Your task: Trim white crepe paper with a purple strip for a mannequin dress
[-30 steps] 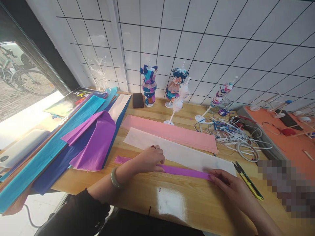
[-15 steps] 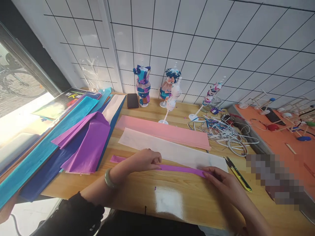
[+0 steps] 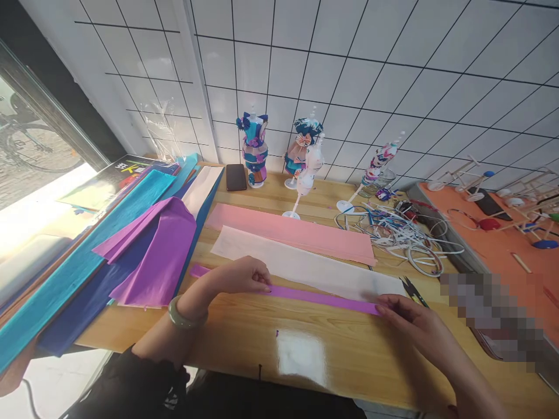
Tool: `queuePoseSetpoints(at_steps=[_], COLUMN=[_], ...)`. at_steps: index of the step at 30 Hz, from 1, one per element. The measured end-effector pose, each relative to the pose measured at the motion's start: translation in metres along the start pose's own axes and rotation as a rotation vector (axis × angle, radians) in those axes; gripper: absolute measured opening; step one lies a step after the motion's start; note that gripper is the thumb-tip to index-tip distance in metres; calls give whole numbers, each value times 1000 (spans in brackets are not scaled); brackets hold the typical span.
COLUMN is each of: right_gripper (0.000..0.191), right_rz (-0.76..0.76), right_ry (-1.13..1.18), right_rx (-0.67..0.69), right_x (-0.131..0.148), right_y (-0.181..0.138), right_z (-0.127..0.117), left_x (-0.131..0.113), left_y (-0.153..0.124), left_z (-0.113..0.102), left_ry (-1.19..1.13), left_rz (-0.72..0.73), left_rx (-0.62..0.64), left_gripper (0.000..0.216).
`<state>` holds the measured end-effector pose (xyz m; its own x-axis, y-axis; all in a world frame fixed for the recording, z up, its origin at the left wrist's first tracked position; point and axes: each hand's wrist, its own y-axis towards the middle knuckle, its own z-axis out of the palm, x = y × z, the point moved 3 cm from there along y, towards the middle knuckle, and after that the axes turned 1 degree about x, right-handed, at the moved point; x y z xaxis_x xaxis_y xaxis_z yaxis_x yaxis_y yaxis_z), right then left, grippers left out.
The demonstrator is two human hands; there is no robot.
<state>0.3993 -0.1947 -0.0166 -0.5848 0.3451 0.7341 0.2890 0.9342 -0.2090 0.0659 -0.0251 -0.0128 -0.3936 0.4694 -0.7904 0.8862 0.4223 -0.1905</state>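
Pinched the right end of a narrow purple paper strip (image 3: 323, 298) between the thumb and bent fingers of the right hand (image 3: 406, 317). Rested the left hand (image 3: 248, 274) on the same strip, left of its middle, with fingers curled inward and thumb tip touching the purple. Could not tell pinching from mere pressing at that spot. Held the strip nearly straight between the hands, along the counter (image 3: 231, 349), with its left end showing past the left wrist. Wore a pale green bangle (image 3: 177, 319) and a black sleeve (image 3: 140, 378) on the left arm, both on the near side of the strip. Had a tiny dark scrap (image 3: 277, 333) on that near side too. Had a broad white paper strip (image 3: 301, 265) just beyond the purple one and a pink paper strip (image 3: 283, 230) farther beyond. Had yellow-and-black snips (image 3: 413, 291) past the purple strip's right end, partly hidden by the right hand. Saw, left of the strip, a folded purple sheet (image 3: 161, 250) over dark blue paper (image 3: 87, 305), near long turquoise paper (image 3: 100, 233). Saw, well beyond the strip, a dark phone (image 3: 236, 177), small decorated dress forms (image 3: 255, 151) on white stands, and, toward its right end, tangled cords (image 3: 406, 233).
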Motion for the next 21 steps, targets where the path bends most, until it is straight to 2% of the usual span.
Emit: queuePoseSetpoints(at_steps=[5, 14, 21], right_gripper=[39, 37, 38], right_rz=[53, 60, 84], right_ry=[4, -54, -154], right_rx=[-90, -71, -93], right_x=[-12, -35, -50], right_y=[0, 3, 7], right_z=[-7, -12, -18], left_x=[0, 16, 24], left_y=[-3, -10, -20], left_z=[-5, -20, -32], left_ry=[-76, -216, -196], left_rz=[-63, -150, -194], left_rx=[-24, -50, -83], left_gripper=[22, 46, 48])
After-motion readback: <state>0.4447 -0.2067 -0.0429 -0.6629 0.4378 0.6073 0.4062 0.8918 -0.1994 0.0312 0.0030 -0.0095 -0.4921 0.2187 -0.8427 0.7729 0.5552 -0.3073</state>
